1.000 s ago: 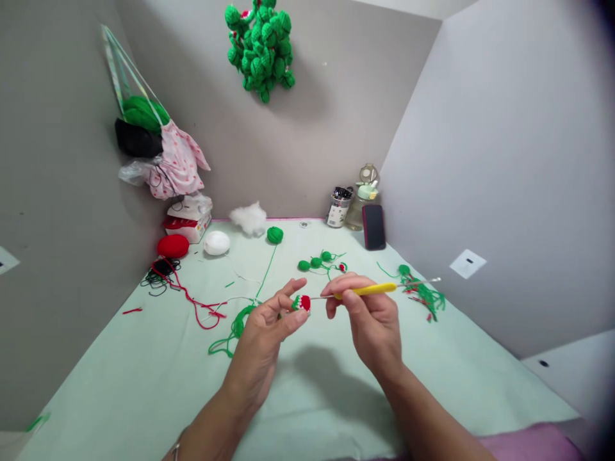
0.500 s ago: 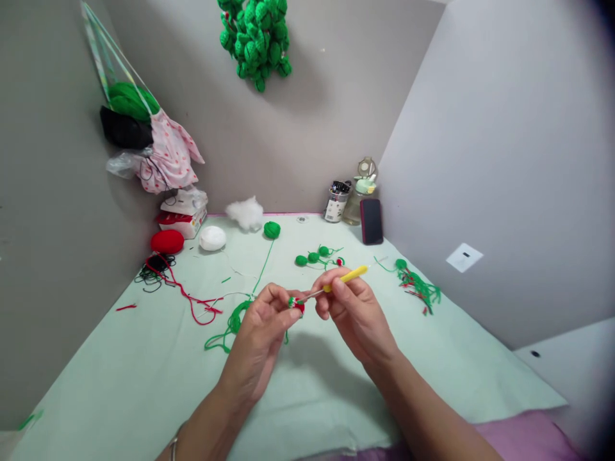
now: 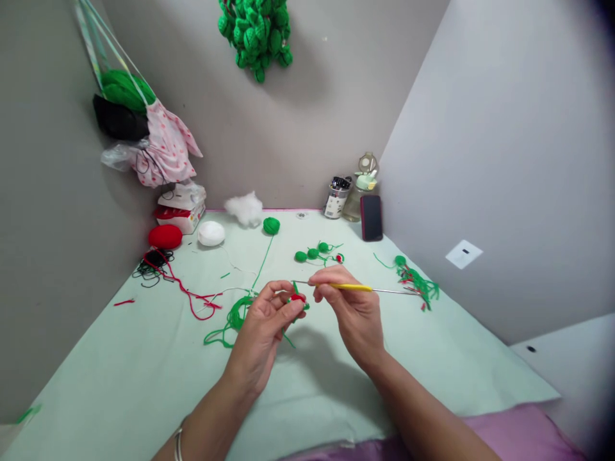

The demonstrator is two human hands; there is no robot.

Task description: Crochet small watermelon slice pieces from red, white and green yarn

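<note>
My left hand (image 3: 269, 320) pinches a small crochet piece (image 3: 298, 299) in red, white and green between thumb and fingers. Closed around the yellow handle of a crochet hook (image 3: 353, 287) is my right hand (image 3: 350, 307); the metal tip reaches a green loop at the top of the piece, and the thin rear shaft points right. Green yarn (image 3: 236, 315) lies in loose loops beside my left hand, partly hidden behind it. From there a strand runs back to a green yarn ball (image 3: 271, 225).
Red yarn (image 3: 165, 236) and white yarn (image 3: 211, 234) balls stand back left, near white stuffing (image 3: 245, 209). Small green balls (image 3: 313, 253) lie beyond my hands. A phone (image 3: 371, 218), bottle (image 3: 358, 200) and pen tin (image 3: 337, 198) stand back right; yarn scraps (image 3: 420, 285) lie right.
The hook has swung flatter, its rear end now pointing right rather than up and away. The crochet piece has turned in my left fingers, and a green loop now stands up at the tip.
</note>
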